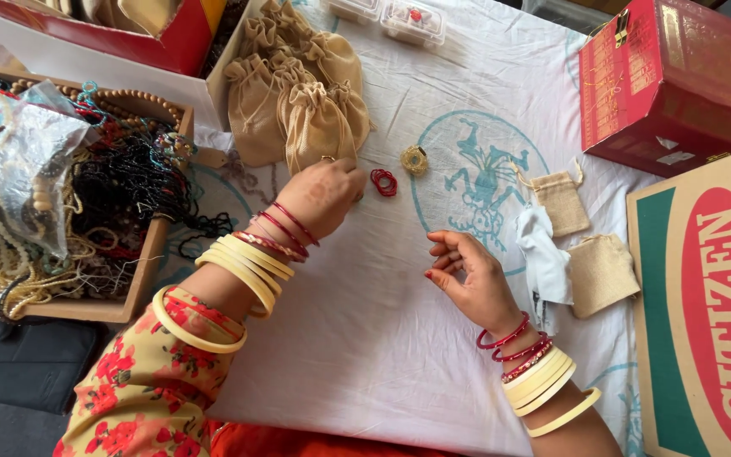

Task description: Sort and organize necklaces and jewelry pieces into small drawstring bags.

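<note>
Nearest the camera, the right hand (469,275) rests palm-up on the white cloth-covered worktop (365,338), fingers loosely curled and holding nothing that can be seen; red and cream bangles ring its wrist. A little farther, the left hand (325,196) lies knuckles-up with its fingers bent down to the cloth, just beside a small coil of red thread rings (384,182); whether the fingertips pinch anything cannot be told. Close to the right of that coil lies a small round gold-coloured bead ring (414,159). To the right of the right hand sit a crumpled white cloth scrap (543,258) and two small tan drawstring pouches (601,272), lying flat. On the left side, a shallow wooden tray (141,279) holds tangled strings of beads in black, cream and red. Beyond the left hand, a heap of tan drawstring pouches (298,93) rests on the cloth. At the far right stands a dark red cardboard box (670,76).
</note>
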